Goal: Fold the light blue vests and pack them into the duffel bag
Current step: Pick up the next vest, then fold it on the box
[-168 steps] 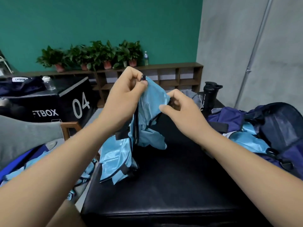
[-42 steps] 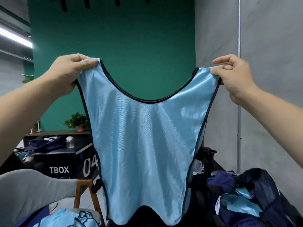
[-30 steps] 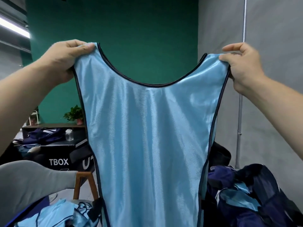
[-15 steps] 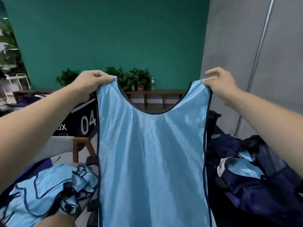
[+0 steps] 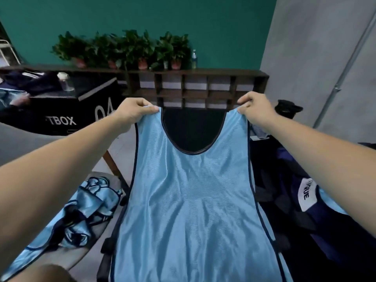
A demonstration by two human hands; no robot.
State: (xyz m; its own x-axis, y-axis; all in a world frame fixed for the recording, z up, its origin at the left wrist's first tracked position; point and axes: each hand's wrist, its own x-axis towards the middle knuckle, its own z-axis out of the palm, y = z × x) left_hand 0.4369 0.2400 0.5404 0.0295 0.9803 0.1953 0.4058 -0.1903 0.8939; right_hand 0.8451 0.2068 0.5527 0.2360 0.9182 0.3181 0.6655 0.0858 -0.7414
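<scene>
arms outstretched; left hand (image 5: pixel 133 111), right hand (image 5: pixel 256 109) pinching vest (image 5: pixel 193 200) (one shoulder each)

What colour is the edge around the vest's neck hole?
Dark navy, nearly black trim on the light blue vest; head view.

vest (image 5: pixel 191 200) light blue, shiny, dark navy trim; duffel bag (image 5: pixel 325 210) navy, white label; wall (image 5: pixel 142 15) teal; box (image 5: pixel 61 110) black, white lettering

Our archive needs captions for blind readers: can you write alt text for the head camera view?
A person's left hand and right hand each pinch a shoulder strap of a shiny light blue vest with dark trim, holding it spread over a black padded bench. A navy duffel bag lies to its right, a heap of crumpled light blue vests to its left.
</scene>
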